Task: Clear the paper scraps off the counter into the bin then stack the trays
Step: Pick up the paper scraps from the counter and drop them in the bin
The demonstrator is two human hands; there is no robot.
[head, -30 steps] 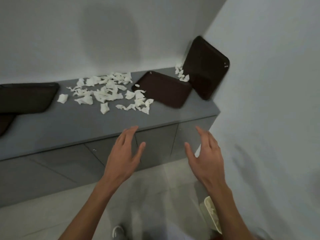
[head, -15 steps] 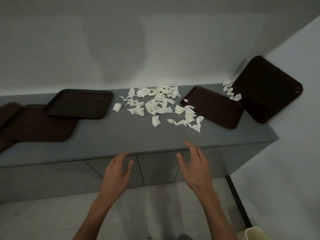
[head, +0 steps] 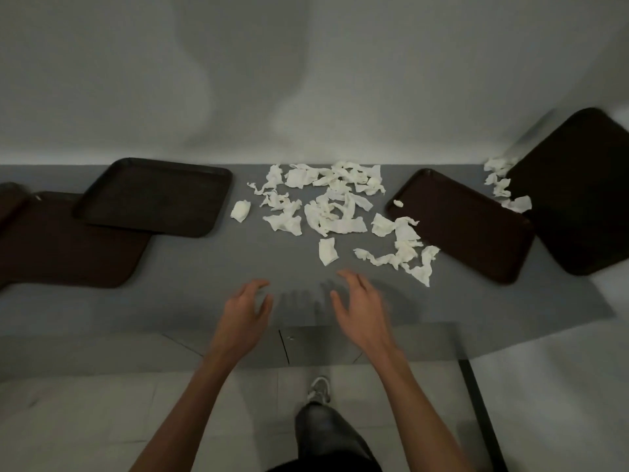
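White paper scraps (head: 335, 212) lie scattered across the middle of the grey counter (head: 204, 277). A few more scraps (head: 503, 185) sit at the back right. Dark brown trays lie around them: one tray (head: 156, 195) overlaps a larger tray (head: 64, 247) at the left, one tray (head: 466, 226) lies right of the scraps, and another tray (head: 585, 195) leans against the right wall. My left hand (head: 243, 315) and my right hand (head: 360, 308) hover over the counter's front part, fingers relaxed, holding nothing, just short of the nearest scraps. The bin is out of view.
Grey cabinet doors (head: 306, 342) sit below the counter's front edge. White walls close the back and the right side. My leg and shoe (head: 320, 390) stand on the light tiled floor. A further dark tray edge (head: 10, 202) shows at the far left.
The view has swung left and closer to the counter. Both hands have moved forward from in front of the cabinet doors to above the counter top. The bin has left the view.
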